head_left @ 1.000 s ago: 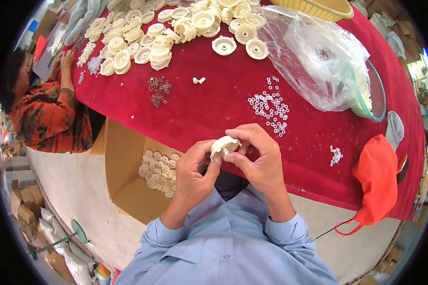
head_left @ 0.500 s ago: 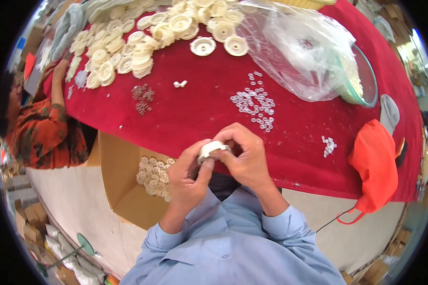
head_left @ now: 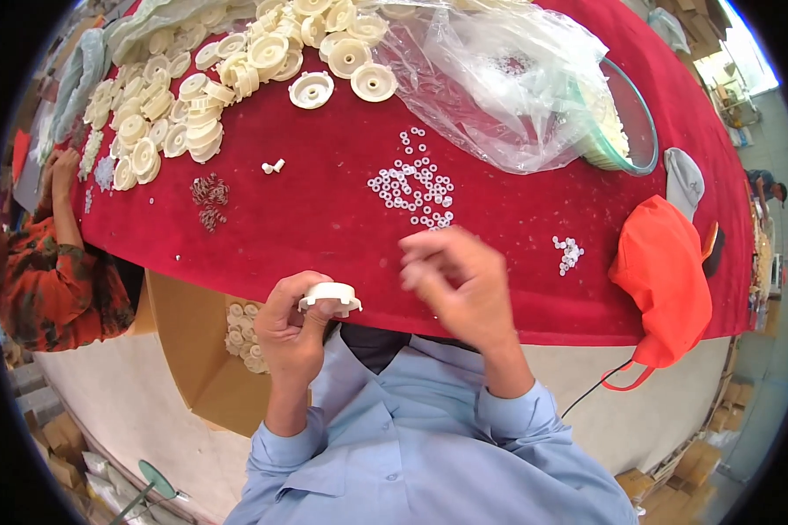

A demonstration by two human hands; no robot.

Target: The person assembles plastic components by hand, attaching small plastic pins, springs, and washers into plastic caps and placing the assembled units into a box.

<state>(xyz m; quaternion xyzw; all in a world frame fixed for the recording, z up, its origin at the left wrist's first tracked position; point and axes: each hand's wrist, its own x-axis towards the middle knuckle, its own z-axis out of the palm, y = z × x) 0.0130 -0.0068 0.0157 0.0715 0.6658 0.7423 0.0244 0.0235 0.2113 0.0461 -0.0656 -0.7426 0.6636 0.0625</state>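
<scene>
My left hand (head_left: pixel 293 337) pinches a cream round plastic part (head_left: pixel 331 296) with small tabs along its rim, held near the table's front edge. My right hand (head_left: pixel 460 284) is over the red cloth, apart from that part. Its thumb and fingers are curled but separated, a little blurred, with nothing visible between them. Just beyond its fingertips lies a scatter of small white rings (head_left: pixel 411 188). Farther left rest two small white pieces (head_left: pixel 273 166) and a pile of small brownish metal pieces (head_left: pixel 210 199).
Cream round parts (head_left: pixel 267 51) are heaped at the back left. Clear plastic sheeting (head_left: pixel 499 96) leans on a green bowl (head_left: pixel 643 131). Small white bits (head_left: pixel 567 255) and a red-orange bag (head_left: pixel 661 280) lie right. An open cardboard box (head_left: pixel 184 350) stands below; a co-worker's arm (head_left: pixel 64 197) is left.
My hands have parted. The left has moved left and lower with the cream part; the right has let go and shifted right. The view has shifted over the table.
</scene>
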